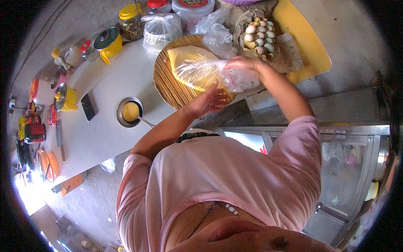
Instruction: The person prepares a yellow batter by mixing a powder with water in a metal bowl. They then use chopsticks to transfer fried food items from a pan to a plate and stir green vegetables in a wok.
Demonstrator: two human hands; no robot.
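My right hand [244, 64] grips the bunched end of a clear plastic bag [241, 80]. The bag lies over flat yellow material [179, 60], and whether all of it is inside the bag I cannot tell. Under both is a round mat of reed or bamboo slats [162, 75]. My left hand [209, 100] is held over the mat's near edge with its fingers apart, just below the bag, holding nothing. To the left, a metal bowl [119, 115] contains something round and yellow, and a metal handle [145, 121] sticks out over its rim.
Eggs in a broken carton [259, 37] stand beyond my right hand, near a yellow panel [310, 44]. Along the table's back are a yellow-lidded jar [130, 23] and a yellow pot [110, 47]. A phone [89, 107], knife [59, 134] and orange basket [49, 165] lie left.
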